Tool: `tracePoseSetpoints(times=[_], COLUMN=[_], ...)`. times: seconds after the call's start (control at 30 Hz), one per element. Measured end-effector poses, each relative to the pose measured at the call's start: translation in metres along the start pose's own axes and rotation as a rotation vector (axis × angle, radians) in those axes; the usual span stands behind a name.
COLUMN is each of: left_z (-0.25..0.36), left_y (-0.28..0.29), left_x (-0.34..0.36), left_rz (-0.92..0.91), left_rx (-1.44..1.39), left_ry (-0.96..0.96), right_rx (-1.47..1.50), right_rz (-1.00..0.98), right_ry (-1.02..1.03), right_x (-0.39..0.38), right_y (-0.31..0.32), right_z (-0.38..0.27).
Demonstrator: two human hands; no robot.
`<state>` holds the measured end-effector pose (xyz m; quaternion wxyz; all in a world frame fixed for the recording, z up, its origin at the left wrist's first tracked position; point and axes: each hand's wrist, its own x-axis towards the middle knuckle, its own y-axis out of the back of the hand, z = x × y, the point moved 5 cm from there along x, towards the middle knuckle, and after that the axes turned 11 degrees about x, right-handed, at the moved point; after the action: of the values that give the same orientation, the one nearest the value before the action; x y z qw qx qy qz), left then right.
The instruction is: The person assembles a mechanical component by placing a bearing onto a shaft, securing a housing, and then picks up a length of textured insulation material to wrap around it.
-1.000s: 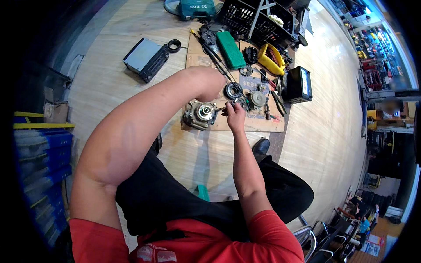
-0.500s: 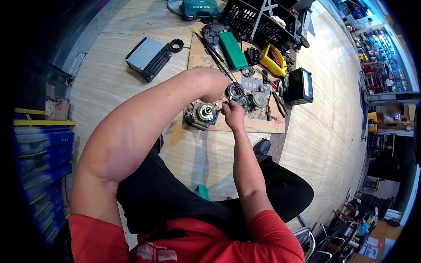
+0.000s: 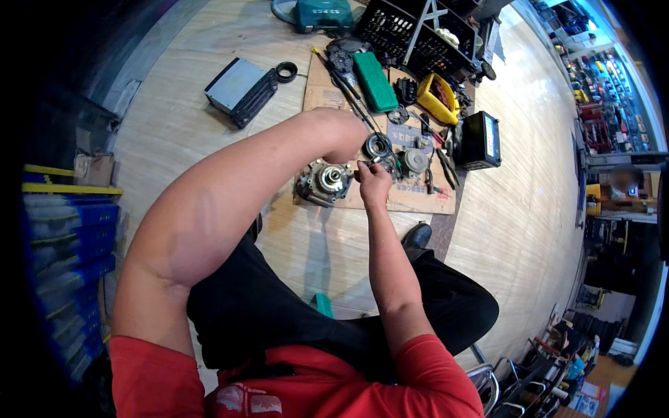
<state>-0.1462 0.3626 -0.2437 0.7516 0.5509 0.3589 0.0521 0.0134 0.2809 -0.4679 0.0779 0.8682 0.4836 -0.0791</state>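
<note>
Metal housing (image 3: 330, 180) sits face-up on cardboard (image 3: 419, 203), prob sparing floor (image 3: 523, 209); L hand (image 3: 344, 136) behind it, grip: can't tell; R hand (image 3: 375, 182) right of it, pinching small metal bit (image 3: 375, 160).

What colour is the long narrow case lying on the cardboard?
The long case is green; the head view shows it best.

We look through the left of two side-by-side fisheye cameras worn on the person's head, facing steeply down and upright. The red T-shirt (image 3: 327, 383) lies nearest us along the lower edge; beyond it, the left hand (image 3: 343, 136) and right hand (image 3: 375, 184) sit farther off, above a cardboard sheet (image 3: 411, 202). Toward the right rim, stocked shelving (image 3: 603, 97) bends with the lens.
</note>
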Motion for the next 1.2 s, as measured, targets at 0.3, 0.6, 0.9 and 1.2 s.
tracePoseSetpoints(times=[0.3,0.6,0.9,1.2], left_z=[0.0,-0.003,0.003,0.001], left_y=[0.006,-0.001,0.005,-0.004], left_x=[-0.007,-0.002,-0.004,0.001], left_rz=[0.019,-0.022,0.0,-0.011], left_rx=[-0.032,0.007,-0.019,0.005], left_ry=[0.025,0.006,0.004,-0.008], right_rx=[-0.349,-0.303,0.573,-0.265], right_rz=[-0.244,-0.247,-0.295,-0.14], right_ry=[0.174,0.351,-0.162,0.296], right_x=[0.019,-0.001,-0.003,0.007], right_y=[0.011,0.002,0.004,-0.001], right_z=[0.011,-0.013,-0.002,0.002])
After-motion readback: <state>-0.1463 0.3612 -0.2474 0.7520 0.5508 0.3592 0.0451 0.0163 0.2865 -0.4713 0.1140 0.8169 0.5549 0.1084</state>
